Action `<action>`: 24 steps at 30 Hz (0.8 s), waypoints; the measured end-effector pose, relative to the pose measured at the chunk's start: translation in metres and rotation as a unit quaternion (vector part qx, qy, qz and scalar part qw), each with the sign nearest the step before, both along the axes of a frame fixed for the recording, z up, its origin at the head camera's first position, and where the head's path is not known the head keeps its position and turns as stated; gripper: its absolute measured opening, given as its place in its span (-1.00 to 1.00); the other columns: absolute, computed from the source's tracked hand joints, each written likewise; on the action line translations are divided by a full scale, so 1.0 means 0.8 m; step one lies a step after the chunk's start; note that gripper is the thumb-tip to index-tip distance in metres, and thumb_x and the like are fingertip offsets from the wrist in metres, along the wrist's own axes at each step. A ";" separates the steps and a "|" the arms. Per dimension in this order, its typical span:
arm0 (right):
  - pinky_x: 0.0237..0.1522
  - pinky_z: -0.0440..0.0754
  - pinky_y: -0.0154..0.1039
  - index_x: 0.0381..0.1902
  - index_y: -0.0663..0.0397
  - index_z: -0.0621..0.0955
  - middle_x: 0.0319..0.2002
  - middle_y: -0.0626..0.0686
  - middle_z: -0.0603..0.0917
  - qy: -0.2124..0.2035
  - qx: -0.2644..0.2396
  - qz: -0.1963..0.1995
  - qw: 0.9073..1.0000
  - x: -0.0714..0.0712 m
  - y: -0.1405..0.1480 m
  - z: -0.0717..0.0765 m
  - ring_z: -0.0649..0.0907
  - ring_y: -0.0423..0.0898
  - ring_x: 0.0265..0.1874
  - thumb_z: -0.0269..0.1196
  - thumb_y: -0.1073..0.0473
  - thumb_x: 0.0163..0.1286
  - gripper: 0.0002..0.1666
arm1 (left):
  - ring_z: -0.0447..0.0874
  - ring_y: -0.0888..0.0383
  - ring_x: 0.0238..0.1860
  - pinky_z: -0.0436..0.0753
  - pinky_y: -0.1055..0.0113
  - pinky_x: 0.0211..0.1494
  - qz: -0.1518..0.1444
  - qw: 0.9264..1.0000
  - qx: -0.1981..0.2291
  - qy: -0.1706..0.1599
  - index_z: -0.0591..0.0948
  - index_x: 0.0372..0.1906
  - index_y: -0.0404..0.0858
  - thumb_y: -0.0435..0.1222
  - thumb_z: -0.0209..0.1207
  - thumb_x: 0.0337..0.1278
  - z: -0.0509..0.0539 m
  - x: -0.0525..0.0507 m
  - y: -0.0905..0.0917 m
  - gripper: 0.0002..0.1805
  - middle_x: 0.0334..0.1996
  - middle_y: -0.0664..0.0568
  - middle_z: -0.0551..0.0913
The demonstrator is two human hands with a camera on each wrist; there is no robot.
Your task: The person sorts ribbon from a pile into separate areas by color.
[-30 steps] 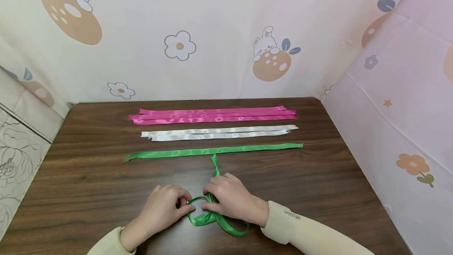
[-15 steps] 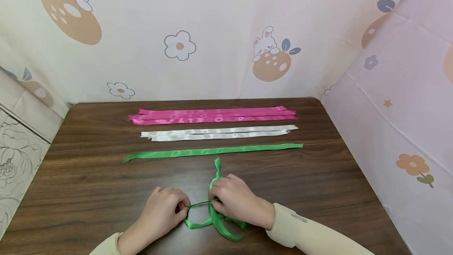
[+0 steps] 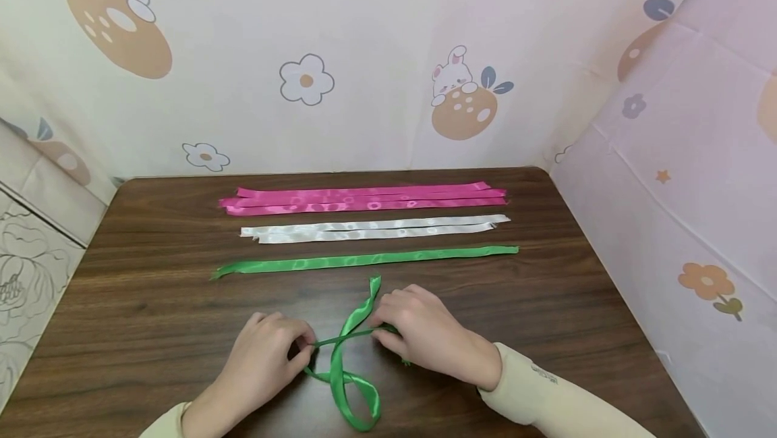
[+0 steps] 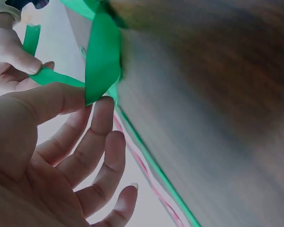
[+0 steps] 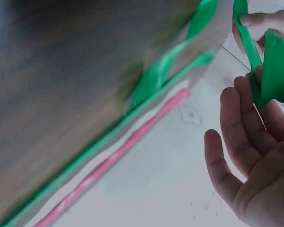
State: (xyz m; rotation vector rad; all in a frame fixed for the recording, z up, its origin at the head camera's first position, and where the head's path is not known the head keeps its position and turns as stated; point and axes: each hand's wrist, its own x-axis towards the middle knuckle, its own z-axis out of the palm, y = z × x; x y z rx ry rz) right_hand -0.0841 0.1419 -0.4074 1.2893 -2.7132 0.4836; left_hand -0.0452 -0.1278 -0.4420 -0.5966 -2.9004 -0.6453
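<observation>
A loose green ribbon [image 3: 336, 365] lies twisted and looped on the near middle of the table in the head view. My left hand [image 3: 261, 357] pinches it at the left; in the left wrist view a folded piece of the ribbon [image 4: 103, 59] sits between thumb and forefinger, the other fingers loosely bent. To the right, my right hand [image 3: 427, 333] pinches the same ribbon near one end, and a short tail [image 5: 278, 71] sticks out past the fingers. A narrow stretch runs between the hands, crossing the ribbon's other strand, whose free end points away from me.
Beyond the hands lies a straight green ribbon [image 3: 364, 260]. Behind it are white ribbons [image 3: 376, 229] and, farther back, several pink ribbons [image 3: 364, 200], all laid side by side across the brown wooden table [image 3: 152, 316]. A patterned curtain [image 3: 364, 134] stands behind the table.
My right hand has moved right, drawing out the ribbon; my left hand has shifted slightly left. The stretch between them has lengthened, and the lower loop has moved left and nearer me.
</observation>
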 end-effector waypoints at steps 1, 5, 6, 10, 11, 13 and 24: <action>-0.17 0.58 -0.32 -0.33 -0.17 0.78 -0.40 -0.24 0.71 0.006 -0.004 -0.001 1.000 -0.001 0.003 0.003 0.63 -0.31 -0.37 0.49 0.07 0.28 -0.94 | 0.34 0.53 -0.47 0.43 0.33 -0.16 0.002 1.000 0.000 0.003 0.66 -0.55 0.17 -0.32 0.50 -0.13 0.002 0.000 -0.001 -0.71 -0.61 0.57 0.53; -0.18 0.59 -0.32 -0.34 -0.16 0.77 -0.43 -0.23 0.69 0.025 -0.026 -0.009 0.999 -0.004 0.015 0.016 0.61 -0.32 -0.40 0.52 0.10 0.24 -0.91 | 0.36 0.54 -0.48 0.49 0.27 -0.13 0.005 1.000 0.002 0.016 0.66 -0.56 0.15 -0.32 0.52 -0.15 0.008 -0.001 -0.005 -0.70 -0.64 0.58 0.52; -0.18 0.60 -0.31 -0.34 -0.15 0.77 -0.43 -0.23 0.69 0.028 -0.033 -0.011 0.999 -0.005 0.019 0.019 0.62 -0.32 -0.40 0.53 0.11 0.23 -0.91 | 0.37 0.55 -0.48 0.50 0.27 -0.13 0.007 1.000 0.004 0.017 0.66 -0.56 0.15 -0.32 0.53 -0.16 0.009 -0.001 -0.006 -0.70 -0.64 0.58 0.51; -0.19 0.63 -0.28 -0.35 -0.12 0.76 -0.42 -0.22 0.72 0.042 -0.067 -0.019 0.997 -0.012 0.035 0.031 0.66 -0.32 -0.40 0.55 0.17 0.17 -0.86 | 0.35 0.55 -0.48 0.51 0.26 -0.10 0.009 1.000 0.003 0.027 0.67 -0.53 0.15 -0.32 0.54 -0.18 0.016 -0.002 -0.011 -0.71 -0.63 0.58 0.51; -0.20 0.62 -0.29 -0.35 -0.11 0.76 -0.42 -0.22 0.72 0.043 -0.075 -0.022 0.996 -0.013 0.040 0.034 0.66 -0.31 -0.40 0.56 0.19 0.16 -0.85 | 0.34 0.56 -0.48 0.51 0.26 -0.09 0.010 1.000 0.002 0.029 0.68 -0.52 0.15 -0.31 0.55 -0.18 0.017 -0.002 -0.012 -0.71 -0.62 0.57 0.52; -0.23 0.61 -0.29 -0.35 -0.10 0.75 -0.42 -0.22 0.73 0.048 -0.088 -0.028 0.995 -0.017 0.050 0.039 0.67 -0.31 -0.40 0.57 0.21 0.13 -0.82 | 0.34 0.54 -0.48 0.51 0.25 -0.09 0.009 0.999 -0.001 0.040 0.69 -0.50 0.15 -0.30 0.57 -0.19 0.021 -0.003 -0.015 -0.71 -0.60 0.56 0.55; -0.27 0.67 -0.22 -0.33 -0.14 0.74 -0.37 -0.26 0.77 0.047 -0.117 -0.088 0.988 -0.025 0.101 0.060 0.66 -0.33 -0.40 0.56 0.32 0.09 -0.73 | 0.57 0.43 -0.39 0.54 0.18 -0.05 0.021 0.998 -0.004 0.058 0.76 -0.40 0.12 -0.31 0.60 -0.20 0.038 -0.004 -0.031 -0.71 -0.46 0.44 0.74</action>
